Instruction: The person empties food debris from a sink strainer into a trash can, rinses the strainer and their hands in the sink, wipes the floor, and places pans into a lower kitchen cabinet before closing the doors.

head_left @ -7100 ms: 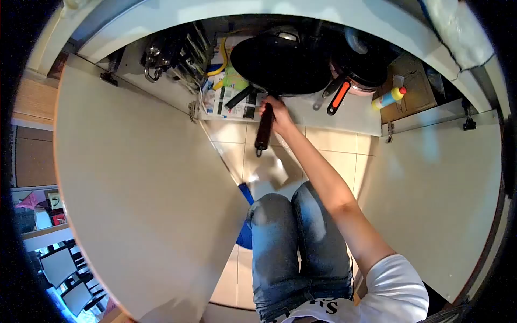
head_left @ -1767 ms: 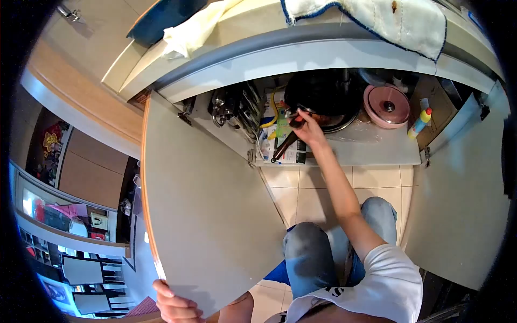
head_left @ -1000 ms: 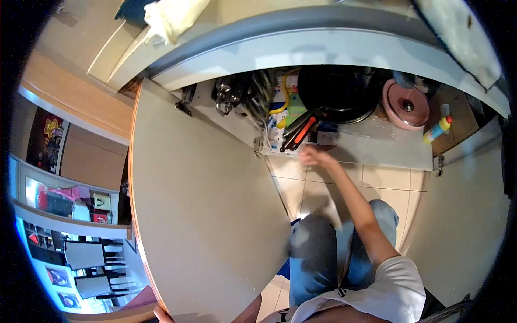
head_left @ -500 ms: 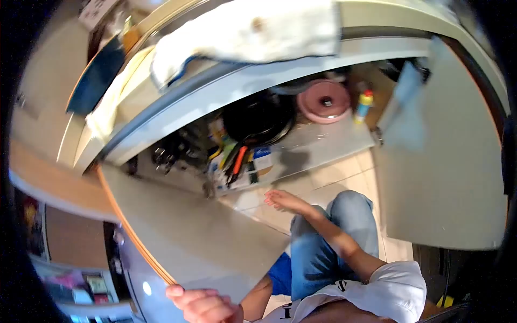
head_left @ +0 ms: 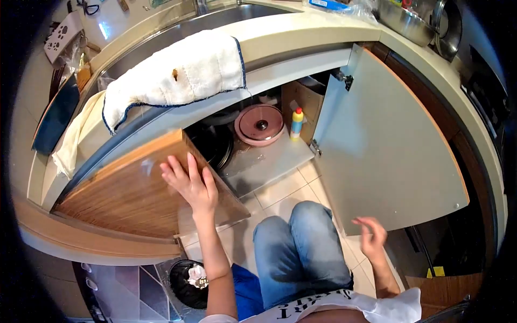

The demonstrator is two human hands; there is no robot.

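Observation:
My left hand (head_left: 193, 184), fingers spread, lies against the wood-grain outer face of the left cabinet door (head_left: 129, 185), which stands partly closed. My right hand (head_left: 371, 236) is raised near the lower edge of the right cabinet door (head_left: 388, 145), its fingers loosely curled and apart, with nothing in them. Between the doors, the cabinet shelf (head_left: 269, 168) shows a pink lidded pot (head_left: 258, 125), a yellow and blue bottle with a red cap (head_left: 297, 124) and part of a black pan (head_left: 218, 148). The left door hides the pan handles.
A white towel (head_left: 177, 70) with a blue edge hangs over the counter front below the sink (head_left: 215, 20). A steel pan (head_left: 404, 22) sits on the counter at upper right. At lower left is a black bin (head_left: 182, 280) on the floor. A blue cloth (head_left: 246, 290) is beside my legs.
The left door has swung inward, covering the cabinet's left side. My left hand has shifted from its edge to its outer face. My right hand has withdrawn from the cabinet toward the right door.

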